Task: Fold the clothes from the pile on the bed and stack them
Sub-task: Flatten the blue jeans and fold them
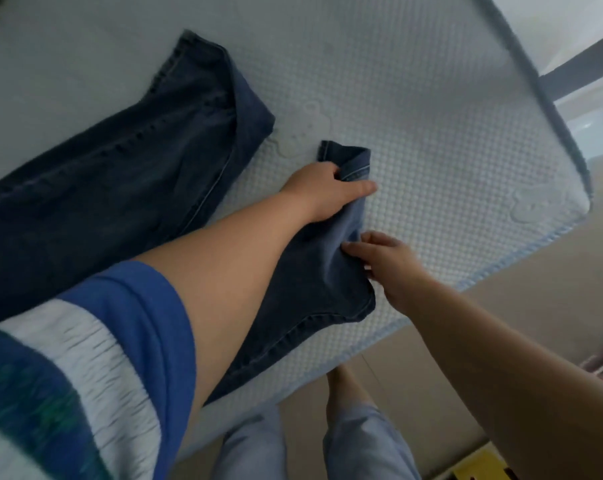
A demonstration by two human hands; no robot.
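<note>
Dark denim jeans [127,168] lie spread across the bare mattress [431,133] of the bed, one leg running up and left toward the far side, hem end flat near the mattress centre. Other leg [314,285] lies along the near edge of the mattress, partly under the person's left forearm. Left hand [322,192] grips that leg's hem [348,157]: fingers curled into the fabric, thumb stretched out over it, hem end bunched and raised above the hand. Right hand [390,268] sits just beside the same leg lower down, fingertips pinching a fold at the fabric's edge; fingers bent, grip looks light. Both hands hold the same garment, close together near the mattress's near-right corner. Mattress surface is white quilted with a dotted texture and faint bear-shaped embossing, grey piping [549,109] around the edge. Left sleeve [120,341] is blue and white, blurred. Person's legs in light blue shorts [307,441] show below the mattress edge, standing on a beige floor [521,282]. Yellow object [480,465] at bottom right, too blurred to identify.
</note>
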